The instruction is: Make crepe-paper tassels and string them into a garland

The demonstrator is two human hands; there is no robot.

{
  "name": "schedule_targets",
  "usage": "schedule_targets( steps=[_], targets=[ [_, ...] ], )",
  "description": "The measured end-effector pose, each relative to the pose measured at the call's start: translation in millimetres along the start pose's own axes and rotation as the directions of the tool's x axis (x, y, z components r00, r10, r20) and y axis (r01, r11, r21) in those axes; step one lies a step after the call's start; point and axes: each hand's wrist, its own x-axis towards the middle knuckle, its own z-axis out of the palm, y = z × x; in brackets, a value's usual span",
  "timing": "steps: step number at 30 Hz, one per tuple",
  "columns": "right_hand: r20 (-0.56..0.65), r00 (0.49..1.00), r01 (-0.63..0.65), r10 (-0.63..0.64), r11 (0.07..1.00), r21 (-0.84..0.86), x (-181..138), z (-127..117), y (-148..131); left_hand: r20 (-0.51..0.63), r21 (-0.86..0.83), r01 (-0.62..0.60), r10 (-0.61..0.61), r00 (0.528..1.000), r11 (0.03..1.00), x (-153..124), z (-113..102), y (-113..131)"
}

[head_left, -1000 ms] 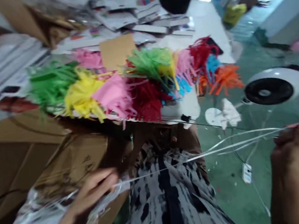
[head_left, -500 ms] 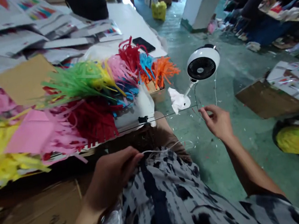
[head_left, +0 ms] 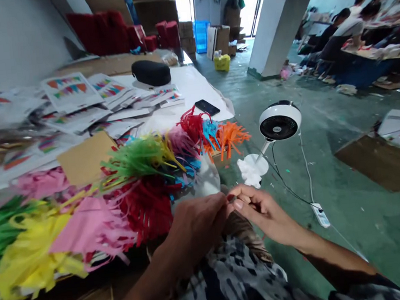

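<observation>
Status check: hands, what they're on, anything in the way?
Both shut: left hand and right hand, fingertips pinched together over the lap. Item between them too small to tell. Beside left hand: red fringed paper. Nothing blocking.

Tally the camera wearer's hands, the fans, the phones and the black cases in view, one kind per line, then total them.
Hands: 2, left hand and right hand
Fan: 1
Phone: 1
Black case: 1
Total: 5
</observation>
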Motion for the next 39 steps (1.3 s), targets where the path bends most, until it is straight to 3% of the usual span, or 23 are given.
schedule_targets(
  steps=[4, 6, 9, 12, 16, 20, 24, 28, 31, 33, 34, 37, 39],
  targets=[
    [-0.079, 0.996, 0.036, -0.041, 0.997, -0.070, 25.4, -24.6, 3.8, -0.032, -0.049, 0.053, -0.055, 0.998, 0.997, 33.3, -1.0, -26.9],
    [-0.204, 0.977, 0.041, -0.058, 0.995, -0.089, 42.4, -42.4, 14.2, -0.045, -0.031, 0.036, -0.038, 0.998, 0.999, 56.3, 2.7, -41.8],
    [-0.479, 0.875, 0.040, -0.078, 0.995, -0.088, 69.7, -74.3, 38.6, -0.038, 0.083, -0.068, 0.071, 0.997, 0.994, 100.4, 18.3, -65.0],
    [-0.625, 0.777, 0.041, -0.073, 0.997, -0.066, 89.2, -99.2, 61.7, 0.085, 0.222, -0.261, 0.247, 0.965, 0.940, 147.7, 44.6, -88.6],
    [-0.675, 0.736, 0.038, -0.045, 0.999, -0.025, 96.6, -111.5, 73.5, 0.256, 0.221, -0.402, 0.345, 0.903, 0.889, 193.0, 80.2, -112.4],
    [-0.627, 0.779, 0.049, -0.015, 0.998, 0.037, 95.2, -118.8, 74.4, 0.285, 0.184, -0.438, 0.378, 0.881, 0.880, 209.7, 99.0, -121.7],
    [-0.553, 0.829, 0.019, 0.084, 0.984, 0.178, 97.5, -129.7, 81.0, 0.266, 0.162, -0.445, 0.396, 0.879, 0.881, 218.9, 100.6, -126.5],
    [-0.560, 0.815, -0.021, 0.149, 0.973, 0.228, 107.3, -137.9, 85.3, 0.197, 0.114, -0.412, 0.386, 0.901, 0.904, 232.9, 91.0, -128.1],
    [-0.601, 0.792, 0.020, 0.107, 0.980, 0.200, 111.2, -136.2, 82.9, 0.085, -0.025, -0.284, 0.286, 0.955, 0.958, 238.1, 82.4, -124.6],
    [-0.580, 0.814, 0.041, 0.017, 0.995, 0.086, 106.1, -127.8, 81.2, 0.029, -0.108, -0.187, 0.191, 0.981, 0.976, 236.7, 78.7, -121.4],
    [-0.518, 0.855, 0.041, -0.035, 0.999, -0.001, 100.7, -121.4, 81.2, 0.005, -0.133, -0.156, 0.159, 0.987, 0.979, 235.1, 77.7, -119.8],
    [-0.168, 0.979, 0.050, -0.117, 0.933, -0.357, 78.1, -100.1, 85.7, -0.111, -0.239, -0.142, 0.119, 0.987, 0.961, 229.9, 77.1, -115.0],
    [-0.026, 0.997, 0.049, -0.079, 0.811, -0.582, 63.7, -91.6, 91.1, -0.199, -0.337, -0.170, 0.107, 0.974, 0.926, 228.0, 78.0, -111.4]
  ],
)
